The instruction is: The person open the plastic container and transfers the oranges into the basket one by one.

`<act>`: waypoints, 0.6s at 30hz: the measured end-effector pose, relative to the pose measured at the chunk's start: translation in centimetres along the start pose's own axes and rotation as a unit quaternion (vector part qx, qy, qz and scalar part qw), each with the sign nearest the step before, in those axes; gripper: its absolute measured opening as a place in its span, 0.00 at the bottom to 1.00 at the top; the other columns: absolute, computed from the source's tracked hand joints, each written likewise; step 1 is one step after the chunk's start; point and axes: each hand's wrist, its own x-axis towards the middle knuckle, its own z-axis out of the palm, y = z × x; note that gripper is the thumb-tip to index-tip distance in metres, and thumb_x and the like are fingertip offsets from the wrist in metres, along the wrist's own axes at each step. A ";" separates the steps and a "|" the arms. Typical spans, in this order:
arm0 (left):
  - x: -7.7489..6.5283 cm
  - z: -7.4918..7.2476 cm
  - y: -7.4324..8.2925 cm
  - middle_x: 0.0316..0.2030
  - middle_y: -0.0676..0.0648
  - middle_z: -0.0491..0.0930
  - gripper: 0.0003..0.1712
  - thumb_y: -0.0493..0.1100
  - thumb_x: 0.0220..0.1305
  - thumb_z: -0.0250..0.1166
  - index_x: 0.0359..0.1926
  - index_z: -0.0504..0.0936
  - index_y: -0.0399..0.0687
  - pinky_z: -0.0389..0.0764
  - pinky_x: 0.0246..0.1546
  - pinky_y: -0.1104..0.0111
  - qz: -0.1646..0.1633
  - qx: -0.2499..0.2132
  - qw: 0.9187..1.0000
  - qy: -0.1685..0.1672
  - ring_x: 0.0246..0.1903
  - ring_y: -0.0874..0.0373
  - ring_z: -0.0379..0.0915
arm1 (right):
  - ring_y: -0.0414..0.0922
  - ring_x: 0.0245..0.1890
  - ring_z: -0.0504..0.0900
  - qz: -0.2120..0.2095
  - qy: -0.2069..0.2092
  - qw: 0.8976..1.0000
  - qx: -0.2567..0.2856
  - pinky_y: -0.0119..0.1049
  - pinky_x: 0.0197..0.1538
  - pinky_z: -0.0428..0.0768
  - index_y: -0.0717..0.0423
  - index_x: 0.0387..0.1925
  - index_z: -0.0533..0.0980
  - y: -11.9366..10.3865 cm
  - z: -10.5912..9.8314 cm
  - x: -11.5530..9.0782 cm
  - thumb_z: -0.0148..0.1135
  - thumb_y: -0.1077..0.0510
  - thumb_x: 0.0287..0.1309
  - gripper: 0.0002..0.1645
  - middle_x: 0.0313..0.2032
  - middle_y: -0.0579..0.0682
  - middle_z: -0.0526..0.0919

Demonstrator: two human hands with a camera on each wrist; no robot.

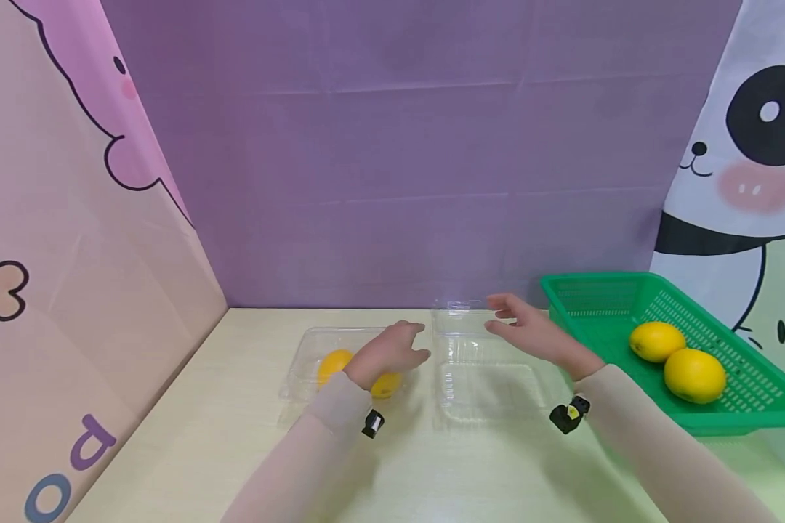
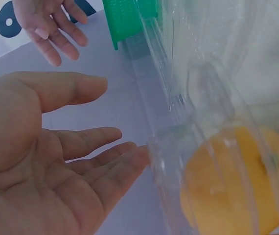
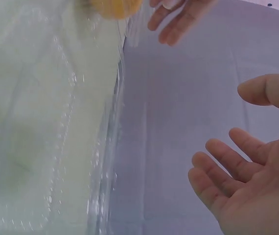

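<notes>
My left hand (image 1: 392, 354) hovers above a transparent plastic box (image 1: 310, 341), thumb and fingers spread with nothing between them. Inside that box lie two lemons, one (image 1: 333, 365) left of the wrist and another (image 1: 386, 386) partly covered by it. The left wrist view shows a lemon (image 2: 237, 181) through the plastic wall, the fingertips right at the box's edge. Over the back of a second transparent plastic container (image 1: 484, 388), my right hand (image 1: 536, 332) is raised, its fingers loosely bent and holding nothing.
A green basket (image 1: 683, 420) stands at the right with two lemons (image 1: 655, 341) in it. Purple cloth (image 1: 379, 160) hangs behind the pale table (image 1: 235, 436), and printed cloths (image 1: 72, 254) flank it. A small black device sits on each wrist.
</notes>
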 end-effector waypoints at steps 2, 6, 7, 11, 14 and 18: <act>-0.3 -0.2 -0.2 0.69 0.36 0.65 0.33 0.44 0.71 0.61 0.72 0.65 0.34 0.64 0.68 0.53 0.001 -0.002 1.000 0.006 0.68 0.43 0.61 | 0.62 0.66 0.66 0.001 0.000 1.000 0.003 0.59 0.66 0.67 0.62 0.71 0.61 -0.1 0.5 0.1 0.57 0.51 0.72 0.33 0.67 0.62 0.67; -0.8 -0.6 -0.6 0.68 0.36 0.66 0.33 0.44 0.70 0.62 0.71 0.67 0.33 0.64 0.68 0.53 0.006 0.001 1.000 0.019 0.68 0.43 0.62 | 0.61 0.66 0.67 0.006 -0.002 1.000 0.007 0.58 0.66 0.68 0.61 0.70 0.63 -0.3 1.7 0.2 0.57 0.51 0.72 0.32 0.67 0.60 0.67; -1.0 -0.7 -0.7 0.68 0.36 0.67 0.33 0.43 0.70 0.62 0.70 0.67 0.33 0.64 0.68 0.53 0.008 0.002 1.000 0.022 0.68 0.43 0.62 | 0.61 0.66 0.67 0.007 -0.003 1.000 0.011 0.58 0.66 0.68 0.61 0.70 0.63 -0.3 2.0 0.2 0.57 0.52 0.72 0.32 0.67 0.60 0.68; -1.5 -1.1 -1.2 0.68 0.36 0.67 0.32 0.43 0.70 0.62 0.70 0.67 0.32 0.64 0.69 0.53 0.012 0.003 0.999 0.033 0.67 0.42 0.63 | 0.60 0.67 0.67 0.008 -0.005 1.000 0.024 0.56 0.66 0.68 0.61 0.70 0.64 -0.5 3.4 0.4 0.57 0.52 0.72 0.32 0.67 0.60 0.68; -1.8 -1.3 -1.6 0.68 0.35 0.66 0.32 0.43 0.70 0.62 0.70 0.68 0.32 0.64 0.68 0.52 0.013 0.001 0.999 0.039 0.68 0.42 0.62 | 0.59 0.66 0.67 0.005 -0.004 0.999 0.033 0.55 0.66 0.69 0.62 0.70 0.64 -0.8 4.4 0.5 0.58 0.52 0.71 0.32 0.67 0.60 0.69; -2.2 -1.6 -2.2 0.69 0.35 0.65 0.32 0.43 0.70 0.61 0.70 0.68 0.32 0.64 0.68 0.51 0.010 0.001 0.999 0.044 0.68 0.41 0.62 | 0.58 0.66 0.68 0.008 -0.001 0.999 0.048 0.54 0.66 0.69 0.60 0.69 0.65 -1.2 5.6 0.7 0.59 0.54 0.70 0.31 0.66 0.58 0.70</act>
